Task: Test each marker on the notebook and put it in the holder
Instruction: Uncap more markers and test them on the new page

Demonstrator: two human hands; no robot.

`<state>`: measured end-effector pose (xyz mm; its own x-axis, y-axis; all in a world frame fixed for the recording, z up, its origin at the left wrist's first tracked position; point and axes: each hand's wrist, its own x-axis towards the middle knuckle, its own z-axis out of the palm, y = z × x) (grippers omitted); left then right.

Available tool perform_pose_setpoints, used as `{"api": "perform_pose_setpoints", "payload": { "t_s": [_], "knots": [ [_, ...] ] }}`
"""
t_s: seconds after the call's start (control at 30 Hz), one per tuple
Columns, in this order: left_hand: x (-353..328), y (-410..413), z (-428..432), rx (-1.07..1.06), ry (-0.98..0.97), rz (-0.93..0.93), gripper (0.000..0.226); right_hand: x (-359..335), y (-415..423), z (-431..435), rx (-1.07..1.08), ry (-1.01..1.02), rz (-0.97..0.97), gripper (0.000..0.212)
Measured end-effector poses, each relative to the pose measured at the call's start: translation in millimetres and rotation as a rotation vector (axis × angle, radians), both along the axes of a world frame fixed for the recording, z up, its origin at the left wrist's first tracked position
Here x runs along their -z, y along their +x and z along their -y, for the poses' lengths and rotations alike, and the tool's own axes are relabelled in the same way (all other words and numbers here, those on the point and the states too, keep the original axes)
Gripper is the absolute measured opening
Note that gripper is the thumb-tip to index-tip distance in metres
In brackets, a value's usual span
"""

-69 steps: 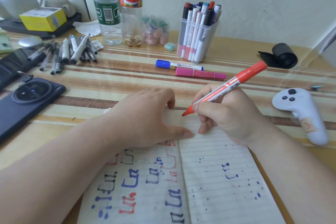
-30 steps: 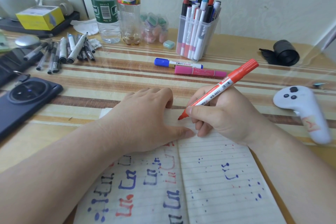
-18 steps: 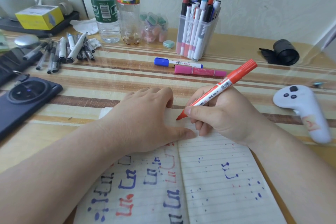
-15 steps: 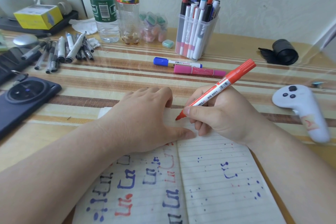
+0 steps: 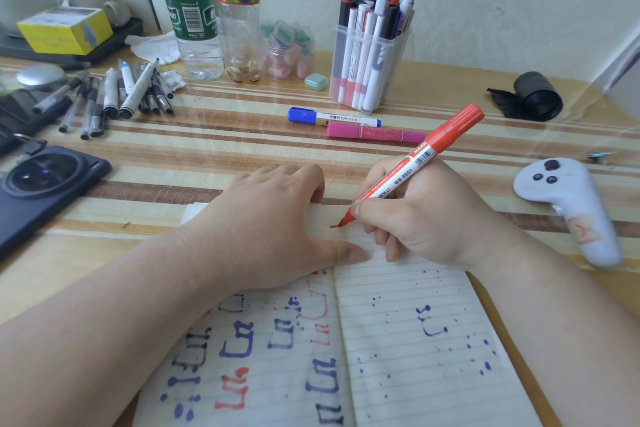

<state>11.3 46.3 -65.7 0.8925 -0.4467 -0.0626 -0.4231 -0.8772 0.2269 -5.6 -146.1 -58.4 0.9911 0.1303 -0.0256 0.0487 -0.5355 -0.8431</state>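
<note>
On the table, left hand stays spread on the notebook; right hand, pinching the red marker, now inks it.

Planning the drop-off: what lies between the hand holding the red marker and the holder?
In the head view, a blue marker and a pink marker lie there, side by side.

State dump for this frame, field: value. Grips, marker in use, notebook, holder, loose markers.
right grip: holds red marker, uncapped, tip on the page
left grip: rests on notebook, pressing it flat
holder: upright, many markers inside
loose in front of holder: blue marker, pink marker, both lying flat
stage: red marker under test, not yet in holder
</note>
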Motion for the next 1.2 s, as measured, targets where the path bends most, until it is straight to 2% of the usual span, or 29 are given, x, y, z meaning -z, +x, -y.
{"api": "perform_pose_setpoints", "payload": {
  "t_s": [0.2,0.33,0.4,0.93,1.2],
  "knots": [
    [-0.1,-0.5,0.1,-0.002,0.003,0.008,0.068,2.7,2.4,5.0,0.016,0.038,-0.016,0.01],
    [-0.2,-0.7,0.2,0.0,-0.002,0.006,0.068,5.2,0.8,5.3,0.004,0.26,-0.03,0.007],
    [-0.4,-0.5,0.2,0.0,-0.001,0.005,0.068,5.1,-0.2,3.9,-0.018,0.305,-0.031,0.007],
    [-0.9,-0.6,0.6,-0.002,0.008,-0.01,0.07,6.1,0.2,0.9,-0.032,0.109,0.019,0.009],
    [-0.7,-0.9,1.1,-0.008,0.017,-0.009,0.071,0.2,-2.2,0.3,-0.049,0.096,-0.021,0.01]
  ]
}}
